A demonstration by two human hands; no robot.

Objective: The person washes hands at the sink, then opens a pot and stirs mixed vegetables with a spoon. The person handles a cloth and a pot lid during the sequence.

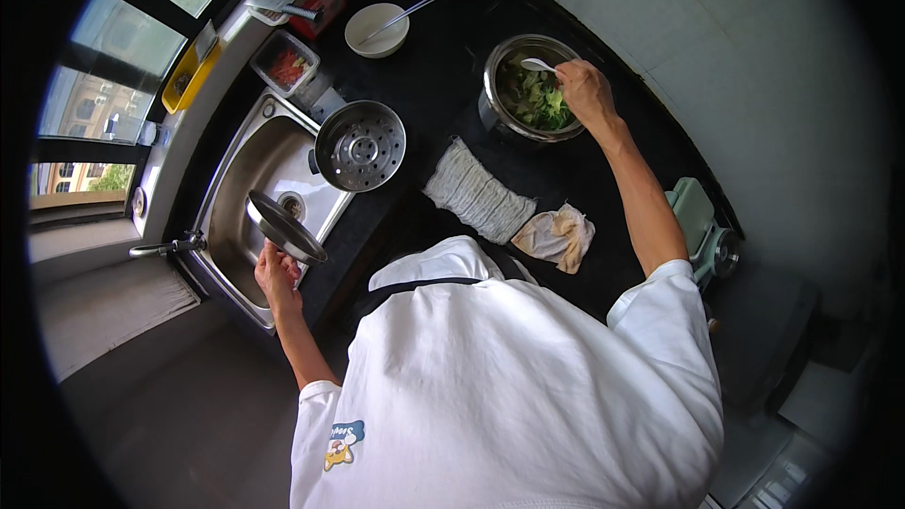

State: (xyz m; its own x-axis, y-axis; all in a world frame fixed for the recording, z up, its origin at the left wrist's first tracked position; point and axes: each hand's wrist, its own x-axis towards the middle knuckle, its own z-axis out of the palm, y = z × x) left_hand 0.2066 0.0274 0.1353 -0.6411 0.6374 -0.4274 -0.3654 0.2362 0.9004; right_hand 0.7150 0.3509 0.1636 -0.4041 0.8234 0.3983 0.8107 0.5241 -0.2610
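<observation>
My left hand [277, 274] grips a round metal pot lid [283, 227], tilted over the steel sink [237, 155]. On the far right of the counter, my right hand [588, 93] holds a white spoon [537, 65] above a shiny steel pot [493, 102]. Chopped green leafy vegetables [541, 100] lie in the pot. Nearer to me, a ribbed white cloth [481, 191] is spread on the dark counter, beside a crumpled, stained cloth [557, 237]. A perforated steel steamer basket [362, 147] rests at the sink's right rim.
A white bowl [371, 42] with chopsticks [403, 18] stands at the back. Left of it are a plastic container [272, 46] of red pieces and a cleaver [283, 3] near a red basket [322, 7]. A faucet [170, 246] juts by the window; a green appliance [696, 219] stands right.
</observation>
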